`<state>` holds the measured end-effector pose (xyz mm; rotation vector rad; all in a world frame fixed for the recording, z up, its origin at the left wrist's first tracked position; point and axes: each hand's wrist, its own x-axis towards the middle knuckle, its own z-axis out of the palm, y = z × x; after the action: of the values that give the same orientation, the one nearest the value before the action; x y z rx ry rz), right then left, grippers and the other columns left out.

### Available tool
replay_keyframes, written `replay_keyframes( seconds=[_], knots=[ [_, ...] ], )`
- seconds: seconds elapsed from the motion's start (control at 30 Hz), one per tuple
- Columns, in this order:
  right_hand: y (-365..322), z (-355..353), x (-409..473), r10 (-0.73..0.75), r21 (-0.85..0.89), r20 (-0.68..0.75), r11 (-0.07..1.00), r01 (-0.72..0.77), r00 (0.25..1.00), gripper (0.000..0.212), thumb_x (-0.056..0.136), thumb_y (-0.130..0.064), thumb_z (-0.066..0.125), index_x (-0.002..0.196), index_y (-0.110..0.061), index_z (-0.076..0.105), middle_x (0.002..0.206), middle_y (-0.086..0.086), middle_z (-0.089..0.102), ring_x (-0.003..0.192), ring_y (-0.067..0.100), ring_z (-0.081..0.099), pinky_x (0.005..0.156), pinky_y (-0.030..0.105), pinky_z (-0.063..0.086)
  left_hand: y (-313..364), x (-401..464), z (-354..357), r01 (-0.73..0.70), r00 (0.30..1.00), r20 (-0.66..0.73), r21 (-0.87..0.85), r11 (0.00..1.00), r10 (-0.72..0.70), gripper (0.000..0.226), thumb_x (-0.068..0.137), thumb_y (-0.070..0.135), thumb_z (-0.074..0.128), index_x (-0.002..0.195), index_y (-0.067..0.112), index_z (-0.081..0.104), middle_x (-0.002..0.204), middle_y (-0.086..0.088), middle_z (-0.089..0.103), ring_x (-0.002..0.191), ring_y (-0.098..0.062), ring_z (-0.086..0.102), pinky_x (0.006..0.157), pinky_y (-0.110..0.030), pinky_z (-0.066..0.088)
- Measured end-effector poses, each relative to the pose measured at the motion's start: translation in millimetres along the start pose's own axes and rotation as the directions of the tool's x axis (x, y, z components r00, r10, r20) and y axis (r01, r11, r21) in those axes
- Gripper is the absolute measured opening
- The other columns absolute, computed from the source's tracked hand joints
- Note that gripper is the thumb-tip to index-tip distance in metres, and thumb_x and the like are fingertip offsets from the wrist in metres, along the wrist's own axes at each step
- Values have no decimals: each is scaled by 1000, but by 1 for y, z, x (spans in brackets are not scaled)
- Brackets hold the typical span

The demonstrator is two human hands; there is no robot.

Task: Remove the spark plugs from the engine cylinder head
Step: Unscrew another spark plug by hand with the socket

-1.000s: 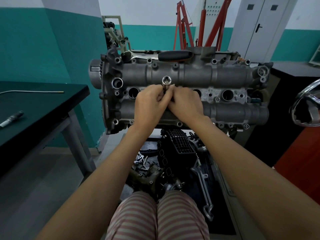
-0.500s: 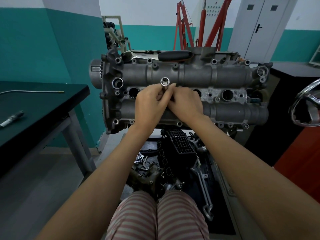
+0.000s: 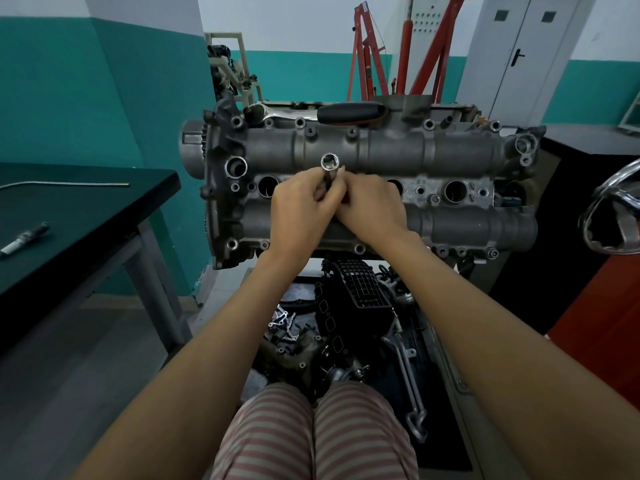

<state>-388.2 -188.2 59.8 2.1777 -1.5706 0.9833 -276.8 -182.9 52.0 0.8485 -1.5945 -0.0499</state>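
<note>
Both pinching a shiny round metal socket tube (image 3: 328,168): left hand (image 3: 300,216) and right hand (image 3: 372,211), fingers curled tight. Above rough grey bumpy cylinder head (image 3: 450,154), between its round dark holes.

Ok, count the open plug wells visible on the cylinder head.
3 on the cylinder head: far left well, one beside the right hand, another further right. Hands may hide one.

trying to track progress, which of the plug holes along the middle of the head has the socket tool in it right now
The second hole from the left, hidden under the hands. The socket tool rises from it, gripped by the left hand and right hand. The other three visible wells stand open with no tool.
</note>
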Motion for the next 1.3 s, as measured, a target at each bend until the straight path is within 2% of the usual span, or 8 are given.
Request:
replay_keyframes(
  seconds=[0.1,0.27,0.37,0.57,0.77,0.9,1.1,1.3],
  knots=[
    [1,2,0,-33,-68,9,997,34,999,25,91,-29,44,94,-10,60,84,13,66,81,34,59,59,31,24,0,-1,0,-10,1000,21,34,999,9,50,89,21,61,53,18,27,48,9,25,47,-12,25,51,-28,27],
    [-1,0,-2,-32,19,4,999,32,999,17,90,-30,46,89,-13,45,91,6,61,77,30,58,57,32,27,-2,-5,-2,37,998,58,-12,999,-36,27,89,21,54,73,0,50,58,-9,47,54,-20,43,52,-31,38],
    [-2,0,-2,-4,43,15,999,4,1000,21,89,-33,48,85,-17,35,88,4,60,74,29,58,55,31,23,-2,-5,-2,31,998,49,4,1000,-31,22,88,17,51,71,5,46,55,-2,42,51,-14,39,51,-27,35],
    [-1,0,-2,-38,-37,-9,999,37,999,27,90,-34,45,93,-12,61,82,10,67,80,33,60,59,30,24,0,-1,0,4,1000,8,-8,1000,-4,49,90,19,60,54,20,27,47,11,26,46,-12,26,47,-29,28],
    [-1,1,-2,-48,-21,-1,999,48,999,18,90,-28,46,91,-11,52,86,8,64,77,32,59,57,31,28,0,-3,-2,39,998,40,-14,999,-38,33,88,22,57,68,-1,47,53,-7,43,51,-21,40,51,-34,37],
    [-2,0,-3,-42,51,-11,998,42,999,21,90,-31,48,87,-17,33,87,3,58,72,31,58,50,31,21,0,-4,-2,68,997,26,-14,998,-68,22,89,18,55,76,2,50,59,-5,48,54,-15,43,54,-29,39],
    [0,0,-1,-37,-37,1,999,37,999,28,87,-37,48,95,-13,61,83,9,66,81,30,60,59,29,24,-1,0,0,33,999,-22,-19,999,-33,41,89,26,61,57,9,43,47,11,29,46,-8,27,48,-29,31],
    [-1,0,-2,-49,-50,32,997,51,998,22,92,-29,42,95,-10,51,90,7,62,80,30,58,58,32,27,1,-4,-1,44,999,31,7,999,-44,34,87,29,55,71,0,48,58,-8,47,54,-19,43,52,-32,37]
  ],
)
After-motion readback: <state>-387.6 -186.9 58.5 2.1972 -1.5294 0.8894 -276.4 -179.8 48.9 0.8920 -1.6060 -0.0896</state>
